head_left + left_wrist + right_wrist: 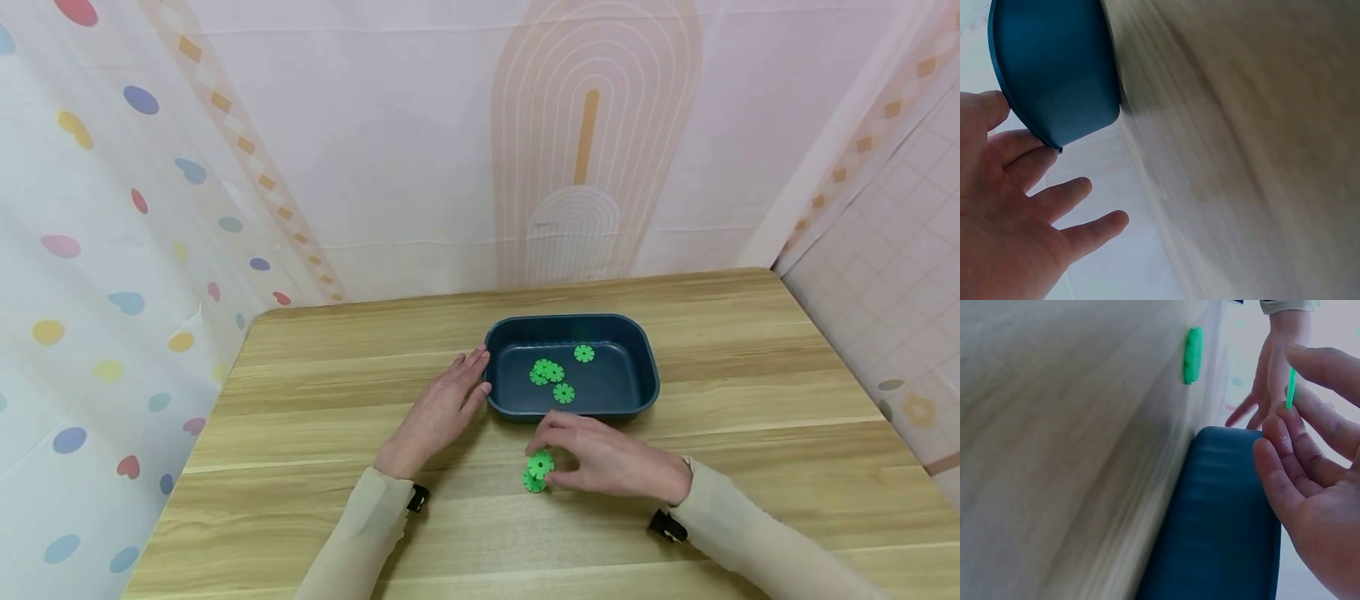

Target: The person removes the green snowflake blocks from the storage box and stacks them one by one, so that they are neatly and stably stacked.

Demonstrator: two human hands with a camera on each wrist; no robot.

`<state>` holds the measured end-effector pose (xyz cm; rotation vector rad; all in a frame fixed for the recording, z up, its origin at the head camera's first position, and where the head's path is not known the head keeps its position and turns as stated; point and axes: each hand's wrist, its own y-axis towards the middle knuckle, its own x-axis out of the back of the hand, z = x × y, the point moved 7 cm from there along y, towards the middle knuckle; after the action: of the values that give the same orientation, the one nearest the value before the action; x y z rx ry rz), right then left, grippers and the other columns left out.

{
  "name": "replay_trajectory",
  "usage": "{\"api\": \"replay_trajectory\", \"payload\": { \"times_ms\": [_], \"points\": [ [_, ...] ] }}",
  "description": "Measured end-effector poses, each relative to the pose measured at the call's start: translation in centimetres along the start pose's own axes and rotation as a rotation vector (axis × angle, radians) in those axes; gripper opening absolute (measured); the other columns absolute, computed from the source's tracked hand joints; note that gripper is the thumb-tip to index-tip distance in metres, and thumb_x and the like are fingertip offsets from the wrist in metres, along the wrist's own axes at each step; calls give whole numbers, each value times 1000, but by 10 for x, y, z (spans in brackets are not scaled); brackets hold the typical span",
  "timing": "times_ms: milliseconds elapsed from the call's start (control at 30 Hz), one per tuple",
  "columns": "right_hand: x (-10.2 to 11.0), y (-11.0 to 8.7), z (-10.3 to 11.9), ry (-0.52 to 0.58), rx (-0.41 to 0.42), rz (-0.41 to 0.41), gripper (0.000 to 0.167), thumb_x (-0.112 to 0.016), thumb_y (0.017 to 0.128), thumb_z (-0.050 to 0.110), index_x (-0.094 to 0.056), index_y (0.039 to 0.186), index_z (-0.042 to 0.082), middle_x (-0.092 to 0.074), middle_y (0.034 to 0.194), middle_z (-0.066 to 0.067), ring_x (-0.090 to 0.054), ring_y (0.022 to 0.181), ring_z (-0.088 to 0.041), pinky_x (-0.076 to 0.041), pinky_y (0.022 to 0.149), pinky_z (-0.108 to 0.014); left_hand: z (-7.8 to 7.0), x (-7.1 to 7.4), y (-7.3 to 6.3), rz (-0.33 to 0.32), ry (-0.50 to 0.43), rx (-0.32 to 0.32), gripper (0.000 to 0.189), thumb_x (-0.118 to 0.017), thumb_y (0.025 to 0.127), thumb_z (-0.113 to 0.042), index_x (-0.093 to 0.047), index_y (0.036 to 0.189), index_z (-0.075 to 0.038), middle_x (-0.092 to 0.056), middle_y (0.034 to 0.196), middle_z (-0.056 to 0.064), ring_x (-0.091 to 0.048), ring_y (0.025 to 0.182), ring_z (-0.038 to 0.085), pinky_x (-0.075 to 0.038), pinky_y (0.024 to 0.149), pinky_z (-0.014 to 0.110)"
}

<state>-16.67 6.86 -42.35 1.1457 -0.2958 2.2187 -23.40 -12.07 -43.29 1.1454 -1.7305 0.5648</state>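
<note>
My right hand (611,460) pinches a green notched disc (541,464) between thumb and fingertips. In the right wrist view this held disc (1291,387) is edge-on, raised off the tabletop. Below it another green piece (532,484) lies on the wood, partly covered by the held one in the head view. My left hand (441,406) touches the left end of a dark blue rectangular container (609,379), thumb and fingertips at its rim, other fingers spread. Several green discs (564,393) lie inside, some overlapping at the left and one farther back (584,353).
The container stands on a wood-grain table (322,433), just beyond the right hand. A patterned curtain (405,167) hangs behind the table's back edge, with more patterned cloth on the left and right sides. Black straps (667,527) are at both wrists.
</note>
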Motion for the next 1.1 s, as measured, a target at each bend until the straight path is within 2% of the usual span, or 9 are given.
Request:
{"api": "replay_trajectory", "payload": {
  "times_ms": [233,567,800,1100],
  "points": [
    [-6,2,-1,-11,12,13,27,-79,93,17,-73,119,18,-61,119,11,-59,108,-8,-53,99,-28,1,-1,0,-5,0,8,54,-47,112,-31,-40,158,-4,-36,165,13,-35,150,39,-34,120,53],
    [-14,6,-6,-3,-39,70,30,-78,95,20,-73,124,15,-60,118,11,-57,103,-5,-52,95,-25,2,-2,1,1,8,9,55,-46,112,-33,-39,159,-5,-35,166,12,-34,150,39,-33,121,52],
    [-20,11,-6,-3,-10,101,24,-79,94,16,-74,118,17,-58,111,13,-54,99,-3,-51,92,-23,2,-1,0,12,7,26,55,-47,112,-33,-39,159,-6,-35,166,11,-34,151,37,-33,120,52],
    [-27,14,-7,6,-23,148,24,-80,94,17,-74,117,18,-56,110,13,-52,96,-3,-49,90,-23,2,-1,1,10,6,23,55,-48,112,-33,-40,159,-6,-34,166,11,-34,151,38,-33,121,52]
  ]
}}
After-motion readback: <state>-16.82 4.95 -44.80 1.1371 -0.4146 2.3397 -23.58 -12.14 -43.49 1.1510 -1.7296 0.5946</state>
